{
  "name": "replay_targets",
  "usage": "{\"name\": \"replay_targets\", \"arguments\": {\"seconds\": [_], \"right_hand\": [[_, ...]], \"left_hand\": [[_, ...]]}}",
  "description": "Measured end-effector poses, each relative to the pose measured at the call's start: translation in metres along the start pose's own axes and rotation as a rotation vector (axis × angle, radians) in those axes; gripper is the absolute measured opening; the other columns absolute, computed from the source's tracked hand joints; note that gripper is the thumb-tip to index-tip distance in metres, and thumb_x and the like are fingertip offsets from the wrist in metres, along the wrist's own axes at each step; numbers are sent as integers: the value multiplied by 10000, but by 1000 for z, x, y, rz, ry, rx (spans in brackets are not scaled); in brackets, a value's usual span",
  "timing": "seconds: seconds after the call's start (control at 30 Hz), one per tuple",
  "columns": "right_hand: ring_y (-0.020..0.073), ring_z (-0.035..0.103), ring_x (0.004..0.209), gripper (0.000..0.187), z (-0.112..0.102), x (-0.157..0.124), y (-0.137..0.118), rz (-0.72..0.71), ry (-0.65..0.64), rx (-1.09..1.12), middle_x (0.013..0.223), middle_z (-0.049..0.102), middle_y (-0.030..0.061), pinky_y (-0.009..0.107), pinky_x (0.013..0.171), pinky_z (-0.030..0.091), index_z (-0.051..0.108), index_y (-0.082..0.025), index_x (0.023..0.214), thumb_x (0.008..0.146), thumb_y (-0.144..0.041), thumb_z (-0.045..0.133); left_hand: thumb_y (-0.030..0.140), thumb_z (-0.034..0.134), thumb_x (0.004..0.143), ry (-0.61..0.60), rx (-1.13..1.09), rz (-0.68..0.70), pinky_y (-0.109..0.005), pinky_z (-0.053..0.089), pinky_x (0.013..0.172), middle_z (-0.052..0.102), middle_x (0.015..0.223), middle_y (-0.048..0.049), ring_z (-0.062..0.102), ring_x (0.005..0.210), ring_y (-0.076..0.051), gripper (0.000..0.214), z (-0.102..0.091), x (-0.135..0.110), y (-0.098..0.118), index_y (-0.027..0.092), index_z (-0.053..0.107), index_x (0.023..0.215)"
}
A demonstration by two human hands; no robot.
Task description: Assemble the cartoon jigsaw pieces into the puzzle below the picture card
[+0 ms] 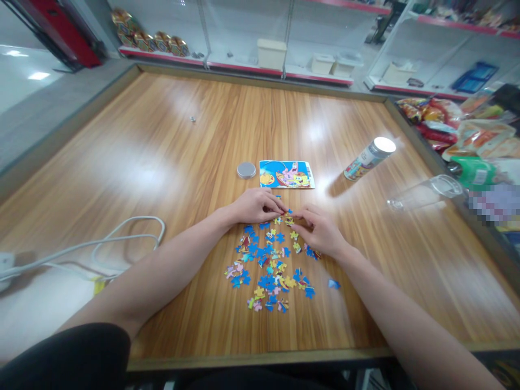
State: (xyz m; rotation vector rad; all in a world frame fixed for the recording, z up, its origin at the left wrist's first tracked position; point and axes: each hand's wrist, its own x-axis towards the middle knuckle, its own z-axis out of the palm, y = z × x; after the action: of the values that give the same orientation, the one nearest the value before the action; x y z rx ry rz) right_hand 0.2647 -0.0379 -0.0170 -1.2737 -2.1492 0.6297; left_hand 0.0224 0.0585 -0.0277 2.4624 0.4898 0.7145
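Loose jigsaw puzzle pieces (pixel 266 252), mostly blue and yellow with some pink, lie scattered on the wooden table in front of me. At the top of the pile, my left hand (pixel 258 206) pinches at a small jigsaw puzzle piece (pixel 290 212) with its fingertips. From the other side, my right hand (pixel 320 230) has thumb and fingers closed at the small pieces there; its fingertips almost meet those of my left. Just beyond the hands lies a cartoon picture card (pixel 286 175), flat on the table. One blue piece (pixel 333 284) sits apart, under my right forearm.
A round grey lid (pixel 246 170) lies left of the card. To the right stands a printed cardboard tube (pixel 369 158), near a clear bottle or jar (pixel 424 193). White cables (pixel 134 238) run along the left. Snack packets (pixel 439 122) crowd the right edge; shelves line the back.
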Motion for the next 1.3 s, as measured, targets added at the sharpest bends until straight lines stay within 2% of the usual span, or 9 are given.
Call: {"name": "replay_targets", "arguments": {"seconds": [0.43,0.57,0.77,1.0,1.1,1.23,1.3], "right_hand": [[190,618,909,146,2,1,1,22,-26,-54,982,624,52,305,776,474,688,-211,1064,937,-277,660],[182,610,883,166,2,1,2,40,-7,-59,978,613,48,300,754,473,673,-206,1079,922,-259,677],[185,601,840,110,3,0,4,50,31,-41,924,608,41,309,724,477,680,-209,995,891,-230,709],[171,613,826,89,-2,-3,-1,14,-45,-26,913,596,36,296,710,482,698,-225,929,926,-171,627],[173,607,819,124,-2,-5,-5,-3,-53,-86,909,594,40,294,694,472,703,-220,993,929,-168,610],[182,602,830,262,1,-7,-10,-64,-60,-169,928,603,49,312,711,471,693,-247,1202,967,-215,585],[180,602,840,256,2,-8,-13,-99,-75,-143,942,604,52,317,729,481,707,-258,1198,983,-232,571]], "left_hand": [[257,658,897,-9,21,37,-347,535,818,789,1086,12,672,824,-169,158,-2,0,3,280,811,931],[259,651,908,7,36,58,-344,534,795,794,1066,8,667,799,-166,163,-2,1,4,268,812,925],[221,647,905,3,67,102,-337,529,800,792,1072,3,698,835,-164,173,-2,2,4,263,812,934],[216,642,910,2,74,118,-342,527,803,791,1075,-2,720,849,-159,179,-2,2,5,270,810,936],[223,641,913,10,74,127,-339,527,795,792,1071,-2,720,837,-157,176,-2,1,4,263,811,934],[236,642,915,12,76,116,-335,530,788,793,1070,-6,707,823,-159,174,-2,1,3,258,813,935],[246,645,914,9,72,103,-337,534,793,792,1075,-9,701,821,-161,172,-2,1,3,262,813,943]]}}
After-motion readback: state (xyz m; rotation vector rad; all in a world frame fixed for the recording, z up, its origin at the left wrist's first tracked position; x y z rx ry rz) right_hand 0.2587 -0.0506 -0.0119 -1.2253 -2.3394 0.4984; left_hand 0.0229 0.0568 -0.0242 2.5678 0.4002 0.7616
